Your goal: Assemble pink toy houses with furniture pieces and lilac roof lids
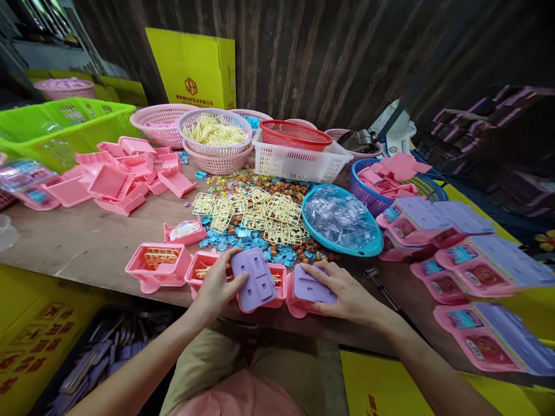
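Purple plastic lid (255, 278), w/ rectangular cut-outs, sits low centre of frame, tilted over a pink tray (243, 283) at the near edge of a wooden table (78, 242). Left hand (217, 286) grips the lid's left edge, thumb on top and fingers curled round the tray side, so pinching lid + tray together. Right hand (342, 292) lies flat just right of it, fingers spread and pressing down on a second purple lid (312, 286) that looks already seated on its own pink tray.

Progress, judged from the layout: lid under the right hand seems on; the one in the left hand is not yet flush. Left of these, one more open pink tray (158, 263) holding a yellow grid piece has no lid.

Further out, centre of frame: loose yellow grid pieces (255, 216) over a scatter of small blue and brown bits. Right of that, a blue bowl (366, 245) of clear plastic parts. Far right edge: a row of finished pink-and-purple sets (472, 271), several done. Upper left: heap of empty pink trays (125, 173) and a green crate (65, 130). Top centre: pink, red and white baskets (299, 162), one full of yellow pieces, w/ a yellow carton (195, 66) behind.
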The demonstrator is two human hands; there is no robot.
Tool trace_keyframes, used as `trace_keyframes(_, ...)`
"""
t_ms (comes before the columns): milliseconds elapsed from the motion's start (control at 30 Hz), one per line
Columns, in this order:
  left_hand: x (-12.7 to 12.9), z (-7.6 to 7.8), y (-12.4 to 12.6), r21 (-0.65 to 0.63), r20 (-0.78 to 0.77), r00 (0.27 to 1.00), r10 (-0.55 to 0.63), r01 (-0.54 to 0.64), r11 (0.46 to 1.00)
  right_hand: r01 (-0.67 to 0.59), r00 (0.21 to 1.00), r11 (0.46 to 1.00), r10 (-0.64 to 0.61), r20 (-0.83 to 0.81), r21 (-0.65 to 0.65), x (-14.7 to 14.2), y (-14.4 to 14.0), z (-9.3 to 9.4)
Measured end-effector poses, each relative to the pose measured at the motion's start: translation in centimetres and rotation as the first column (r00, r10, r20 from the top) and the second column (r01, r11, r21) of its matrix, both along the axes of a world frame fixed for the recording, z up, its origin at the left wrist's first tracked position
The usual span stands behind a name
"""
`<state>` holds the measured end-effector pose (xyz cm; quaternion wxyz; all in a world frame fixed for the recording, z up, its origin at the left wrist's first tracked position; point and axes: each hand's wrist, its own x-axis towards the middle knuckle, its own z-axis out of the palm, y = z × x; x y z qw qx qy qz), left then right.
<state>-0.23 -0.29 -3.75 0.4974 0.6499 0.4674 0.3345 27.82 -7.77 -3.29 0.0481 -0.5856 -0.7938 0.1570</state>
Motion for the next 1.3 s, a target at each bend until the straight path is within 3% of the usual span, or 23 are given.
trace_keyframes(133, -0.2, 0.1, 0.3, -0.099, 0.050, 0.998, 0.035, -0.030, 0.995, -0.014, 0.999, 0.999, 0.012, 0.036, 0.049, 0.5, 0.0, -1.0)
trace_keyframes(267, 0.0, 0.2, 0.1, -0.233, 0.240, 0.963, 0.125, -0.068, 0.970, -0.037, 0.996, 0.989, 0.025, 0.082, 0.140, 0.2, -0.4, -0.9)
trace_keyframes(400, 1.9, 0.6, -1.8, -0.215, 0.392, 0.895, 0.211, -0.134, 0.967, 0.113, 0.992, 0.951, -0.094, -0.081, 0.288, -3.7, -0.8, 0.1)
trace_keyframes(500, 3.5, 1.0, -3.3, -0.185, 0.472, 0.862, 0.185, -0.109, 0.977, 0.148, 0.972, 0.963, -0.099, -0.214, 0.226, -7.4, -0.6, 0.8)
trace_keyframes(600, 3.6, 1.0, -3.6, -0.124, 0.473, 0.877, 0.084, -0.028, 0.992, 0.145, 0.956, 0.977, -0.098, -0.276, 0.158, -9.2, 0.3, 1.3)
trace_keyframes(700, 2.1, 0.1, -2.7, 0.021, 0.313, 0.949, -0.028, 0.022, 1.000, 0.128, 0.959, 0.984, -0.091, -0.267, 0.122, -8.8, 1.6, 1.6)
trace_keyframes(800, 0.2, -1.0, -1.7, 0.312, -0.109, 0.991, -0.073, 0.104, 0.944, 0.025, 0.977, 0.999, -0.016, -0.214, 0.041, -7.8, 3.0, 1.4)
trace_keyframes(867, -0.8, -1.5, -1.1, 0.422, -0.386, 0.918, -0.097, 0.268, 0.866, -0.037, 0.984, 0.999, 0.034, -0.173, -0.016, -7.4, 3.7, 1.0)
trace_keyframes(933, -1.4, -1.8, -0.6, 0.434, -0.564, 0.817, -0.116, 0.413, 0.801, -0.091, 0.987, 0.994, 0.080, -0.142, -0.068, -7.3, 4.2, 0.6)
trace_keyframes(1033, -1.6, -2.0, 0.2, 0.440, -0.658, 0.745, -0.111, 0.499, 0.746, -0.164, 0.981, 0.980, 0.151, -0.124, -0.110, -7.5, 4.7, 0.2)
trace_keyframes(1200, -1.3, -2.8, 1.3, 0.493, -0.618, 0.776, -0.129, 0.510, 0.705, -0.236, 0.966, 0.972, 0.232, -0.116, -0.013, -7.8, 4.8, 0.1)
trace_keyframes(1300, -1.1, -3.2, 1.6, 0.502, -0.595, 0.794, -0.126, 0.489, 0.714, -0.289, 0.954, 0.957, 0.291, -0.073, 0.042, -7.6, 4.9, 0.1)
